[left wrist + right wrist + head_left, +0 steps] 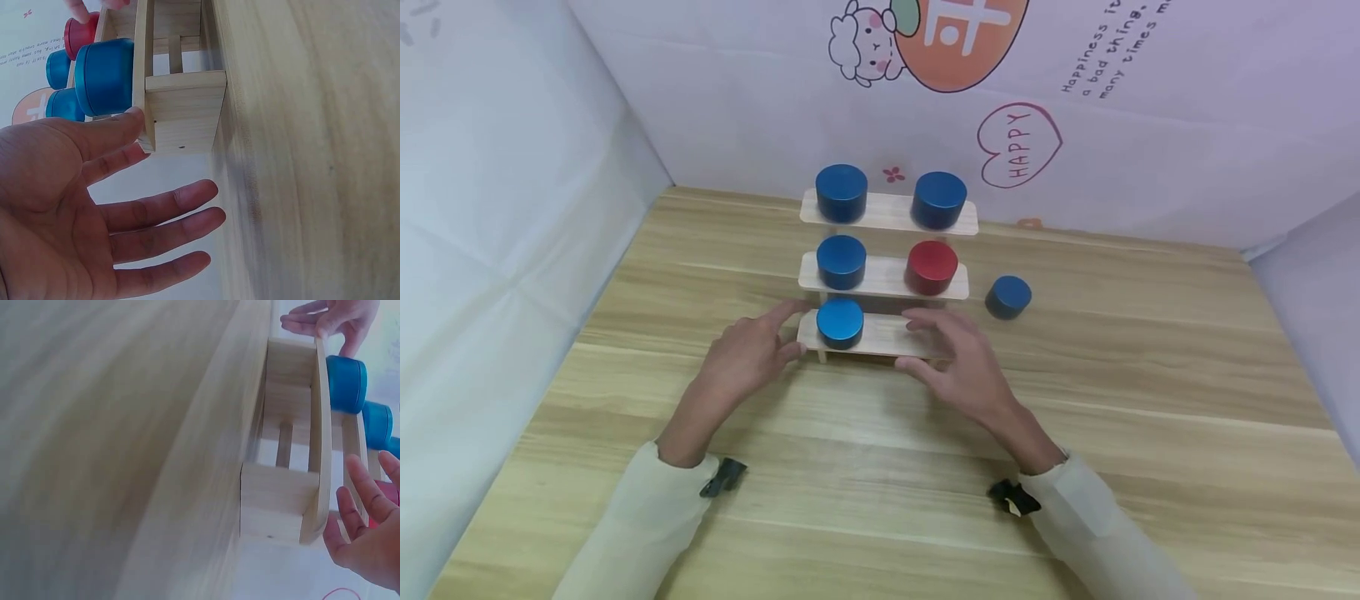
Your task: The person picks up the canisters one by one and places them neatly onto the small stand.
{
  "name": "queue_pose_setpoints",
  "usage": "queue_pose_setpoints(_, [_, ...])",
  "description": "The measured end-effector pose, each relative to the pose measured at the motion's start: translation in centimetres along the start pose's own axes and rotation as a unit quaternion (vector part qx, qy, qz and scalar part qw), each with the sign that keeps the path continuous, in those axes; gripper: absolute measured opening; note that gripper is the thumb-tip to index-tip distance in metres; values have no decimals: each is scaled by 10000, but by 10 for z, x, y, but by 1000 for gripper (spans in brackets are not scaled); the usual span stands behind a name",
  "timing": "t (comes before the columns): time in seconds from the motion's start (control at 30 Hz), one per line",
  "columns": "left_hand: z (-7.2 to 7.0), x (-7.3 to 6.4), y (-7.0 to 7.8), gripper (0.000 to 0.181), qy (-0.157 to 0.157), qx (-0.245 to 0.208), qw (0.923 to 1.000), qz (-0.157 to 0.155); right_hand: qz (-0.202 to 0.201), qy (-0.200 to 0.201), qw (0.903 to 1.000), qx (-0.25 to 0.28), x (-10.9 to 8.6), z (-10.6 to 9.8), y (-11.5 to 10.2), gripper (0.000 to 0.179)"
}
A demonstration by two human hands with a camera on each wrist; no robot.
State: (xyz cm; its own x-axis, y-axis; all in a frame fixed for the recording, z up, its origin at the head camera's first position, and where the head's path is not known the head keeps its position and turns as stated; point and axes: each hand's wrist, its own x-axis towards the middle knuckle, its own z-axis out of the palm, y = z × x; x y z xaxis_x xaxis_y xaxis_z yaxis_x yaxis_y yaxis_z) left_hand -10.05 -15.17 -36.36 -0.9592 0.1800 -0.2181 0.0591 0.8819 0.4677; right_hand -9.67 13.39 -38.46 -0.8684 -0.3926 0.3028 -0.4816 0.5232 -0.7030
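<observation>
A three-tier wooden rack (887, 333) stands on the table. My left hand (741, 354) is at the left end of its lowest shelf, thumb and index finger pinching the board's end, the other fingers extended. Close by on that shelf sits a blue round tin (840, 325). My right hand (962, 367) hovers at the lowest shelf's right part, fingers spread and holding nothing; whether its thumb touches the board I cannot tell. On the middle shelf are a blue tin (841, 265) and a red tin (932, 268). Two blue tins (841, 196) stand on the top shelf.
Another blue tin (1008, 297) is on the wooden table (880, 517), right of the rack. A white printed cloth (737, 108) hangs behind the table, with white cloth walls on both sides.
</observation>
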Motion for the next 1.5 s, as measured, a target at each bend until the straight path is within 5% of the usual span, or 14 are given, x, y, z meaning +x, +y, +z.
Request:
queue_pose_setpoints(0.87, [0, 2, -3, 55, -51, -33, 10000, -15, -56, 522, 9986, -34, -18, -39, 36, 55])
queue_pose_setpoints(1.5, [2, 1, -4, 56, 23, -53, 10000, 11, 592, 612, 9963, 67, -19, -82, 61, 60])
